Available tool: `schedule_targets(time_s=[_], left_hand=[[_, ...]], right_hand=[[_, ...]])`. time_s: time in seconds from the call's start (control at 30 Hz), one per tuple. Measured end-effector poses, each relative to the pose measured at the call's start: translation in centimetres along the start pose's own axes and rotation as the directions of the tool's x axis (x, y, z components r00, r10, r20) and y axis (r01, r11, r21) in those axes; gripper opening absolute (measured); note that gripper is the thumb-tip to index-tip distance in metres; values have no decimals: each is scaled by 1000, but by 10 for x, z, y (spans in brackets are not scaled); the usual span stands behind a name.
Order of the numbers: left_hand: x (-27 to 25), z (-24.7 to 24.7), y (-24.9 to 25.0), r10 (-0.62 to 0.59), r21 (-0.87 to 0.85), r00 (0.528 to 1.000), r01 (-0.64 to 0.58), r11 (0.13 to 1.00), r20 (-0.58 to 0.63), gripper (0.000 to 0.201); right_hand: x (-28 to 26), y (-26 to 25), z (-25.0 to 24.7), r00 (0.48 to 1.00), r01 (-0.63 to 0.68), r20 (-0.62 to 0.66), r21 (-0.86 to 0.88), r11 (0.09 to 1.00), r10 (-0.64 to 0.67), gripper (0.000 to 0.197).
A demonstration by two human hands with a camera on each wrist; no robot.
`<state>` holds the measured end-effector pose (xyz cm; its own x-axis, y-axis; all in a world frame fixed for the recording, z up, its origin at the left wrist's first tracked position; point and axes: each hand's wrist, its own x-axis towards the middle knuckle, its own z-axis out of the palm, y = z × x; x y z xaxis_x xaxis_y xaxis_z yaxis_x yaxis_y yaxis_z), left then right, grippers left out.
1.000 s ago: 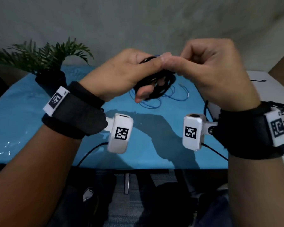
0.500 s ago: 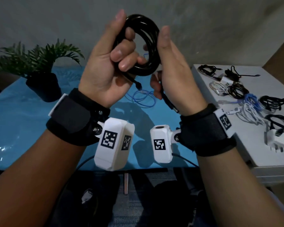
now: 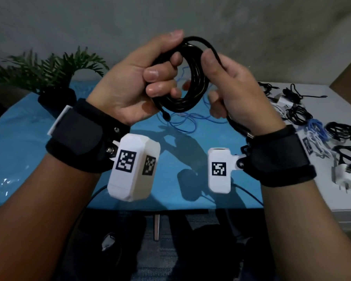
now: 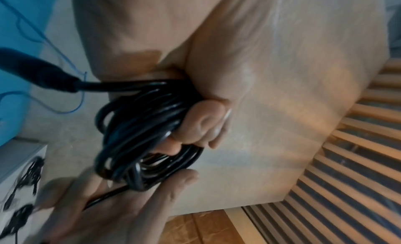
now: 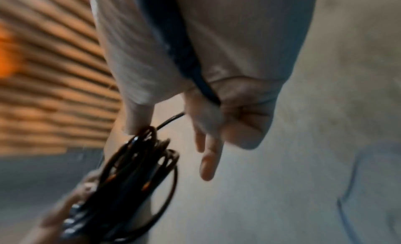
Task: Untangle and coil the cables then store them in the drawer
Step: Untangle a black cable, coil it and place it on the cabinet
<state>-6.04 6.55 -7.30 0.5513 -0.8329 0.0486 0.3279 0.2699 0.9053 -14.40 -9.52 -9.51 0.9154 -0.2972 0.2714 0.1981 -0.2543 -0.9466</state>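
Black and shiny, the round coil of thick black cable (image 3: 187, 78) sits up in the air between two hands, above the blue cloth-covered surface (image 3: 39, 159). The left hand (image 3: 138, 82) has its fingers curled through the middle of the coil and its thumb on top, so its grip is closed tight around the loops. The right hand (image 3: 233, 92) has its thumb on the far side of the ring and the loose tail of the cable running down through its palm toward the wrist. Its grip is only partly closed; in the right wrist view some fingers (image 5: 208, 162) stick out almost straight.

A moment ago the coil was held higher and stood more upright. A second ago both hands were pressed close over a small messy bunch. Now the loops look neat and round, and the hands have come down a little. One short plug end (image 3: 166, 116) hangs below the coil.

I think the coiling of this cable is almost done. The last bit of tail probably needs to go around, and then the coil can go in the drawer. No drawer shows in these pictures.

A thin blue wire (image 3: 190, 122) lies loose on the blue surface, not yet coiled. More bundled cables (image 3: 298, 114) lie on the white cabinet top (image 3: 272, 189) to the right.
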Motion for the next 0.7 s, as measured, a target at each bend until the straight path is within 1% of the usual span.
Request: schedule_targets(time_s=[0.03,0.07,0.1,0.13,0.17,0.2,0.27,0.33,0.37,0.43,0.53,0.6,0.63,0.7], left_hand=[[-1,-1,1,0,67,1000,1,998,-17,33],[-2,-3,2,9,164,999,-3,987,-39,32],[-2,-4,1,23,272,998,-6,962,-58,32],[-3,-3,0,32,361,997,-6,932,-66,32],[-3,-3,-2,32,410,998,-4,912,-62,33],[-3,-2,-4,22,411,999,-1,912,-47,33],[-2,-1,-7,-10,325,1000,13,945,-11,27],[-1,0,-8,-34,237,999,32,971,8,20],[-1,0,-8,-42,208,999,38,977,16,18],[0,2,-8,-51,171,998,45,984,29,21],[3,8,-10,-30,185,999,23,982,35,35],[4,7,-8,-27,223,999,16,975,45,41],[4,5,-6,-29,253,998,15,967,55,40],[2,-2,-2,-35,334,997,11,942,64,39]], right_hand=[[0,0,-3,999,36,4,-113,993,-36,35],[1,0,-5,998,68,19,-201,977,-66,43],[1,0,-7,996,89,38,-249,964,-82,53],[1,0,-7,993,110,63,-263,959,-97,59],[0,0,-4,987,143,104,-253,957,-120,60],[0,1,1,979,182,139,-239,954,-151,55],[-2,2,13,967,220,166,-169,961,-193,33],[-3,2,21,971,185,156,-23,982,-179,14],[-4,2,22,976,162,142,28,986,-165,10],[-2,2,23,985,134,98,109,985,-145,11],[0,3,22,988,99,86,272,957,-126,19],[0,5,20,985,72,118,370,926,-124,23],[0,6,20,981,61,143,407,911,-130,23],[-2,7,19,967,64,199,425,903,-162,26]])
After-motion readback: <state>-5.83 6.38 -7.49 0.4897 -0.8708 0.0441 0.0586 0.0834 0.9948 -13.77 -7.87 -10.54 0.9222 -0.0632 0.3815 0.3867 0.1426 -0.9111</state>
